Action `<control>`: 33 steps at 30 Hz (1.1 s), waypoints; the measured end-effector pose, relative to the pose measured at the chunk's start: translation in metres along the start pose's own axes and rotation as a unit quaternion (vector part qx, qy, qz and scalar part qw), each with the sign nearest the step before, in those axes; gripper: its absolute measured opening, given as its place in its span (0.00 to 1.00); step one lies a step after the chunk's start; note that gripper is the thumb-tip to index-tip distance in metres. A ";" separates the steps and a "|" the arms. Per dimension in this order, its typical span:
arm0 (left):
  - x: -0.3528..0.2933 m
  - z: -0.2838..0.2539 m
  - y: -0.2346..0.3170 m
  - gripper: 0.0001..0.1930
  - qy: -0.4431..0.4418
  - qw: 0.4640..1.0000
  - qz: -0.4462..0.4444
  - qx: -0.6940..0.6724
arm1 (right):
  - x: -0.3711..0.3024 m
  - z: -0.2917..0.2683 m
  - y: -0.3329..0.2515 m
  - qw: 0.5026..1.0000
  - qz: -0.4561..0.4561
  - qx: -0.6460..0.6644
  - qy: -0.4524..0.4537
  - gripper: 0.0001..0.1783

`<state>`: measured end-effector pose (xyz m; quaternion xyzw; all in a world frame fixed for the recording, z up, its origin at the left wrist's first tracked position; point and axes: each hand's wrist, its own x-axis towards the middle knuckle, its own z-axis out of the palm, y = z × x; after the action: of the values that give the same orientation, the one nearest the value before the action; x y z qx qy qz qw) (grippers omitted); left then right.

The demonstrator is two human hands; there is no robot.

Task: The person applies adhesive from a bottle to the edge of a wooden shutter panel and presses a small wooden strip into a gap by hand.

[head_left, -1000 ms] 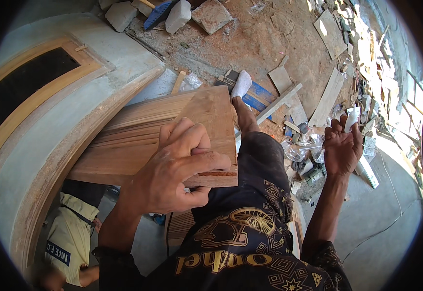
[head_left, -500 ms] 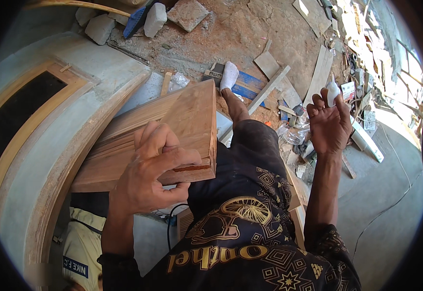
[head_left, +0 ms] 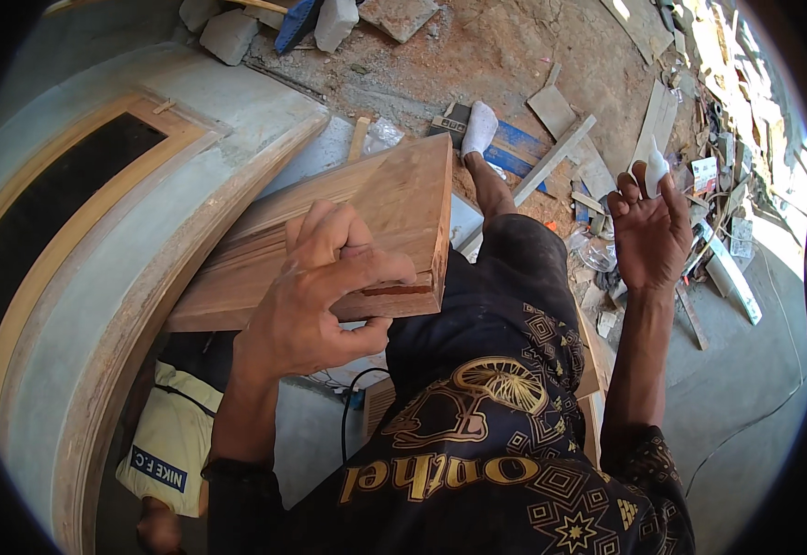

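Observation:
My left hand (head_left: pixel 315 291) is at the near corner of a thick brown wooden panel (head_left: pixel 394 199). Its fingers curl over the top face, and the thumb is beneath the edge. A reddish-brown, rough strip runs along the panel's edge beside the index finger. Held up on the right, my right hand (head_left: pixel 651 231) has a small white bottle (head_left: pixel 657 171) with a pointed nozzle between thumb and fingers, nozzle upward. The bottle is apart from the panel.
A curved wall ledge (head_left: pixel 158 356) with a wood-framed dark opening borders the left. Another person's cream garment (head_left: pixel 170 435) shows below it. Planks (head_left: pixel 551 166), stone blocks (head_left: pixel 229 37) and scraps litter the ground ahead. A thin cable (head_left: pixel 745 427) crosses the floor at right.
The whole view has shifted, so things appear farther right and slightly higher. More of the other person shows at lower left. Both hands keep their holds.

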<state>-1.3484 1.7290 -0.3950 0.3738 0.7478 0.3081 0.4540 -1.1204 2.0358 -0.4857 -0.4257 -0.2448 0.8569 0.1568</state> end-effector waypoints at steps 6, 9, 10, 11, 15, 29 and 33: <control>-0.002 0.000 0.001 0.21 -0.001 1.000 0.004 0.015 | -0.001 0.007 0.000 1.000 -0.008 -0.011 0.010 0.21; -0.005 0.001 0.001 0.21 0.007 1.000 0.003 0.019 | 0.000 0.010 0.000 1.000 -0.008 -0.016 0.025 0.21; -0.005 0.001 0.001 0.21 0.007 1.000 0.000 0.017 | 0.000 0.011 -0.001 1.000 -0.006 -0.016 0.024 0.21; -0.006 0.002 0.001 0.21 0.007 1.000 -0.004 0.016 | 0.001 0.012 -0.001 1.000 -0.005 -0.017 0.022 0.21; -0.005 0.001 0.003 0.21 0.008 1.000 0.002 0.025 | 0.001 0.010 -0.001 1.000 -0.001 -0.016 0.017 0.20; -0.008 0.003 0.008 0.23 0.040 0.997 0.012 0.062 | 0.004 0.012 -0.004 1.000 -0.003 -0.018 0.014 0.21; -0.009 0.002 0.009 0.23 0.028 0.998 -0.001 0.054 | 0.004 0.013 -0.004 1.000 -0.002 -0.016 0.009 0.22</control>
<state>-1.3415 1.7259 -0.3847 0.3880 0.7763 0.2770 0.4124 -1.1329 2.0376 -0.4798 -0.4359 -0.2581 0.8484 0.1534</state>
